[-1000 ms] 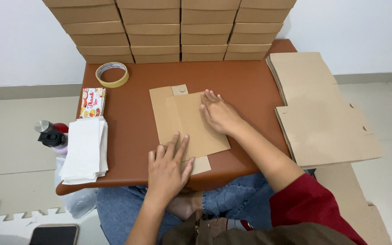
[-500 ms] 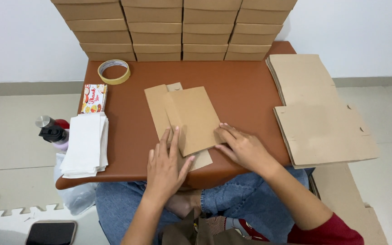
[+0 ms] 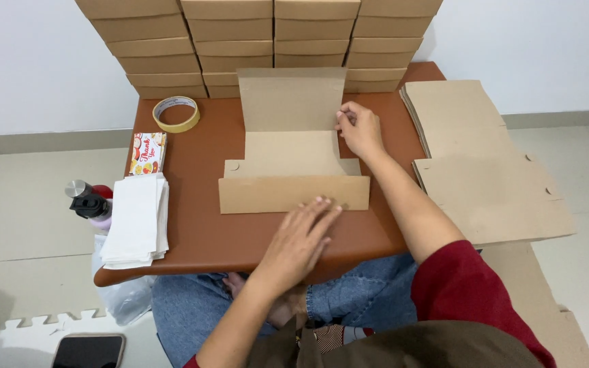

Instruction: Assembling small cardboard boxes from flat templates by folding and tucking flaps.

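Cardboard lies in the middle of the brown table (image 3: 192, 238) in the head view: a flat box blank (image 3: 291, 153), partly folded. Its back panel stands up toward the far edge, and its front flap is raised along the near side. The left hand (image 3: 301, 242) lies flat and open just before that front flap, fingertips touching its lower edge, which seems to keep the blank from sliding. The right hand (image 3: 361, 129) pinches the right edge of the upright back panel, its grip closed on the cardboard, apparently holding the panel up along its crease.

Along the far edge, stacks of finished brown boxes (image 3: 260, 34) rise in four columns against the white wall, out of the way of the hands. A pile of unfolded blanks (image 3: 478, 163) lies over the right edge of the table, close to the right arm, likely for easy reach.

Near the far left corner lies a roll of tape (image 3: 176, 114), yellowish. Just nearer than it sits a small stack of cards (image 3: 147, 154), white with red and orange print. A pile of white sheets (image 3: 136, 221) rests at the near left corner. Beyond the left edge stands a bottle (image 3: 90, 202) with a dark cap. A dark phone (image 3: 88, 351) lies on the floor.
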